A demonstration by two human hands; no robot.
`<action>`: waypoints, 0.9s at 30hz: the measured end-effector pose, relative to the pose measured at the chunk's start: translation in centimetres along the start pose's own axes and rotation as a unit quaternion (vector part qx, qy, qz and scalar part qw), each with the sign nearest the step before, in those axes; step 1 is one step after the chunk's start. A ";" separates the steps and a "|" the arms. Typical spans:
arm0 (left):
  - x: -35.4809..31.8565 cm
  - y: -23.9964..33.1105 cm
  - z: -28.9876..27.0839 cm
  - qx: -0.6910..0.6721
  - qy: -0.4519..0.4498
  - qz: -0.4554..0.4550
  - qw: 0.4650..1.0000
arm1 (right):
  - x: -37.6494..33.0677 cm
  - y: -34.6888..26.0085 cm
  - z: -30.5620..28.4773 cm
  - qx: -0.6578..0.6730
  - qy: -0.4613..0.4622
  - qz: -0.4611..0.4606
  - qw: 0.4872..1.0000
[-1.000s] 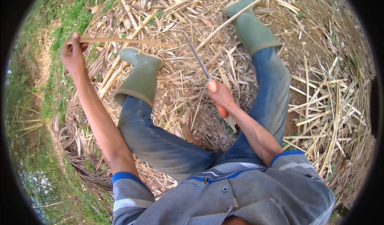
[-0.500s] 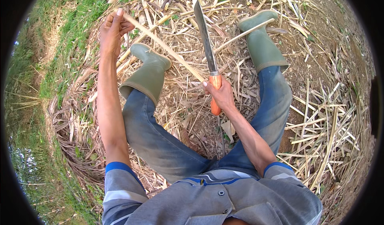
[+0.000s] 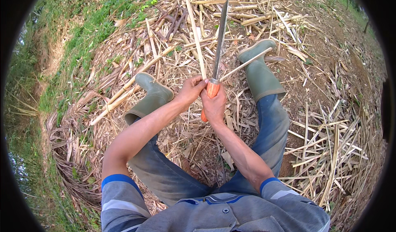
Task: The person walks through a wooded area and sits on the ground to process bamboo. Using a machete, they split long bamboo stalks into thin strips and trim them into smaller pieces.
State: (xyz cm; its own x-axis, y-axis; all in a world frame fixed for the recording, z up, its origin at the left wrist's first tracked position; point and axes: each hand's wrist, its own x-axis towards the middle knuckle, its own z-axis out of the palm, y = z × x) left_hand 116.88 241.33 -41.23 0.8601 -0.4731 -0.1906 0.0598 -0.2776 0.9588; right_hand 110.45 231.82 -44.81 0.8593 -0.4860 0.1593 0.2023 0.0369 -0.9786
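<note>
My right hand (image 3: pixel 214 105) is wrapped round the orange wooden handle of a machete (image 3: pixel 220 40), whose long dark blade points away from me and leans slightly right. Close against it, my left hand (image 3: pixel 190 91) is closed on the near end of a pale, flat bamboo strip (image 3: pixel 194 32). The strip reaches far ahead, left of the blade, and spreads apart from it toward the far end. Exactly how the fingertips meet at the strip's end is partly hidden. A thin pale stick (image 3: pixel 247 62) slants from near the handle to my right boot (image 3: pixel 262 77).
My left boot (image 3: pixel 152 96) stands on ground littered with shavings. Cut strips lie in a loose pile (image 3: pixel 334 149) at right. Bamboo poles (image 3: pixel 253 19) and dark sticks (image 3: pixel 177 21) lie ahead; another pole (image 3: pixel 130 85) lies beyond my left boot. Grass (image 3: pixel 107 15) grows at far left.
My left hand has come from the far left in beside my right hand. The strip has swung from slanting leftward to pointing nearly straight ahead. The blade now leans right instead of left.
</note>
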 end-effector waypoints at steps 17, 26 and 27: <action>-1.8 4.6 -0.8 -0.080 0.011 -0.045 0.996 | 5.2 -3.5 -12.3 -0.395 -0.156 -0.239 0.873; -3.9 5.9 0.2 -0.167 -0.066 -0.070 0.981 | 11.1 -4.1 -17.7 -0.474 -0.166 -0.248 0.828; -4.1 5.8 -0.1 -0.170 -0.072 -0.073 0.980 | 11.6 -4.6 -18.1 -0.493 -0.149 -0.225 0.827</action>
State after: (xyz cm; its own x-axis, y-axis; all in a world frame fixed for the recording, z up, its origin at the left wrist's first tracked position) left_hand 113.72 241.73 -34.86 0.7506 -0.5695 -0.3350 0.3637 -0.0672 0.9291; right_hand 111.04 210.23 -40.79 0.9085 -0.0137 0.4176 0.1786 -0.8908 -0.4177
